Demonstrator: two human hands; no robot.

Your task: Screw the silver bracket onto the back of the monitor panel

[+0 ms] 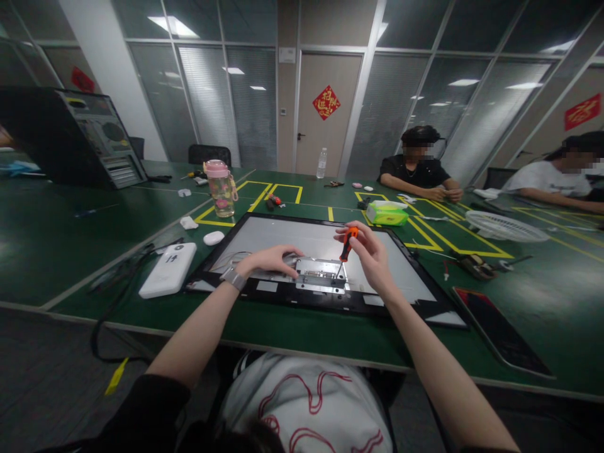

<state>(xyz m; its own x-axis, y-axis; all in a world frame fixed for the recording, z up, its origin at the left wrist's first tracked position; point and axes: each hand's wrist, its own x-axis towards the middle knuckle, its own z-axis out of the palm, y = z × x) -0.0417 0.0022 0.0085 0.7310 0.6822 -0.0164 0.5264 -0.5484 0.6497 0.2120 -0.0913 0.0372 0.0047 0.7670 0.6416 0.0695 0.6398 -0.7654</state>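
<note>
My right hand [370, 255] grips a screwdriver [348, 244] by its orange and black handle. Its shaft points down, with the tip at the right part of a silver metal bracket [314, 286]. The bracket lies near the front edge of a large flat display panel [278, 229], which has a grey back and a black frame. At the bracket's left end is my left hand [271, 261], thumb and index finger apart, fingertips close to or touching the metal. Whether the tip sits in a screw is too small to tell.
Left of the panel are a white power bank [168, 270], a white case [214, 238], cables and a pink-lided bottle [221, 192]. A phone [503, 330] lies to the right. Beyond are a tissue pack [387, 213], a white fan grille [507, 226], a computer tower [101, 138] and two people.
</note>
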